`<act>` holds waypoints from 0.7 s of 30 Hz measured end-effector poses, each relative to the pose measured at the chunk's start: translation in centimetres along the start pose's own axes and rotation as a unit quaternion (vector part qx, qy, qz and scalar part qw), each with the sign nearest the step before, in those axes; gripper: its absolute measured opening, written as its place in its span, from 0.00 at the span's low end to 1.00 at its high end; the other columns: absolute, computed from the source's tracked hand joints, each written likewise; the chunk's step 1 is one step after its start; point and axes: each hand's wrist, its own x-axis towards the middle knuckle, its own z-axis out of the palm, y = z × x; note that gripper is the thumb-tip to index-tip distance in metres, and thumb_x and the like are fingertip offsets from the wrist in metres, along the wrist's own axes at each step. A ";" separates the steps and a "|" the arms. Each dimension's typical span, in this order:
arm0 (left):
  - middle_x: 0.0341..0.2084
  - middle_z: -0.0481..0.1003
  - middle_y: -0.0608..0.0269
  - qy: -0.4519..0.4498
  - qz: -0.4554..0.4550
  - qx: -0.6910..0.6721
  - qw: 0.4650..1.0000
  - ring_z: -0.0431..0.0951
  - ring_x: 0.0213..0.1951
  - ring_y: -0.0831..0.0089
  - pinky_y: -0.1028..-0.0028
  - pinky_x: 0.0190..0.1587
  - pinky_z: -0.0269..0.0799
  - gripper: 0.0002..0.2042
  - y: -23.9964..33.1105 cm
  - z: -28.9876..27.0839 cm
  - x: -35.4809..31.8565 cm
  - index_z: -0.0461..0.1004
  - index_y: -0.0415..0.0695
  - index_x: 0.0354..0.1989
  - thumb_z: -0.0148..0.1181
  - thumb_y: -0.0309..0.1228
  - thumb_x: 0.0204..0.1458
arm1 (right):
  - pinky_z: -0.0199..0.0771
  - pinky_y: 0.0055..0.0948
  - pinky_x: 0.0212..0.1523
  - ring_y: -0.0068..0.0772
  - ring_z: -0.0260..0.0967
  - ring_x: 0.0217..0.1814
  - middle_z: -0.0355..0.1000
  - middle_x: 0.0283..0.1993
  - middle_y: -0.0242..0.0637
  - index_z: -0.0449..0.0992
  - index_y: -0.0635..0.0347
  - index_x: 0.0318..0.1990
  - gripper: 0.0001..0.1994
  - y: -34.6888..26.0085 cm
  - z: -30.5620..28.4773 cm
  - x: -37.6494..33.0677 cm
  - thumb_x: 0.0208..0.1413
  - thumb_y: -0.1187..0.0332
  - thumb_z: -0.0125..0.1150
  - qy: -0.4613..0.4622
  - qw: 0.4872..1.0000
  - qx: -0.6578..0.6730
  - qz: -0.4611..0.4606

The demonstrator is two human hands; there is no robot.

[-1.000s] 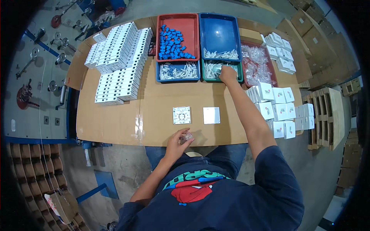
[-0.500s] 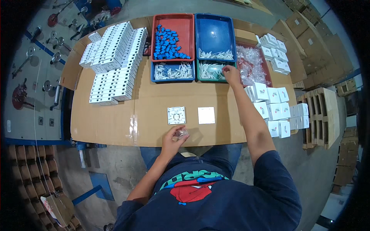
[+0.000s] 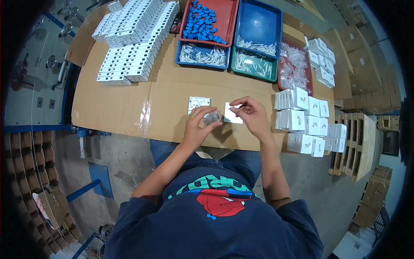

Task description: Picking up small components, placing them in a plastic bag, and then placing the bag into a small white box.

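The fingers of the left hand are clamped on a small clear plastic bag, held just above the near part of the cardboard-covered desk. The bag's round mouth faces right, toward the right hand. That hand hovers close by, thumb and forefinger bent toward each other near their tips; I cannot tell whether they are clamped on something small.

A plain white square plate lies flat on the desk, partly covered in the view by the right hand. To its left, just past the left hand, lies another white square plate with a raised pattern. The two plates are apart.

At the far side of the desk, a red tray carries blue plastic pieces. To its right, a deep blue tray has small white pegs along its near end. Closer in, a shallow blue tray and a green tray hold more pegs. Right of the green tray, a dark red tray is heaped with clear plastic bags.

Rows of white boxes are stacked at the far left, and white cartons stand in groups at the right.
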 end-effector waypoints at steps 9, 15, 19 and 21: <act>0.49 0.80 0.55 -0.072 -0.052 -0.130 0.987 0.79 0.52 0.62 0.63 0.60 0.71 0.18 0.6 1.1 -0.6 0.78 0.39 0.57 0.66 0.34 0.61 | 0.68 0.18 0.34 0.18 0.73 0.42 0.77 0.52 0.31 0.83 0.58 0.45 0.08 -0.5 1.9 -1.9 0.58 0.72 0.69 -0.030 0.988 -0.123 -0.085; 0.47 0.80 0.51 -0.135 -0.259 -0.470 0.833 0.82 0.46 0.65 0.66 0.57 0.74 0.25 -1.0 1.3 -1.4 0.72 0.34 0.60 0.39 0.44 0.75 | 0.68 0.19 0.34 0.19 0.73 0.43 0.78 0.51 0.30 0.83 0.59 0.43 0.06 -1.6 1.3 -1.9 0.60 0.73 0.64 -0.104 0.982 -0.129 -0.093; 0.45 0.80 0.51 -0.202 -0.283 -0.487 0.801 0.82 0.43 0.67 0.68 0.52 0.76 0.28 -0.6 0.8 -1.1 0.73 0.36 0.58 0.35 0.49 0.74 | 0.69 0.20 0.32 0.19 0.74 0.41 0.79 0.48 0.31 0.80 0.60 0.43 0.05 -1.9 0.7 -1.1 0.62 0.73 0.63 -0.130 0.978 -0.151 -0.055; 0.44 0.80 0.52 -0.223 -0.290 -0.474 0.801 0.82 0.41 0.67 0.68 0.50 0.76 0.27 0.2 0.5 -0.7 0.73 0.37 0.57 0.36 0.49 0.74 | 0.69 0.23 0.31 0.23 0.73 0.36 0.78 0.43 0.33 0.80 0.60 0.43 0.05 -2.6 0.5 -1.2 0.62 0.73 0.63 -0.121 0.979 -0.149 -0.064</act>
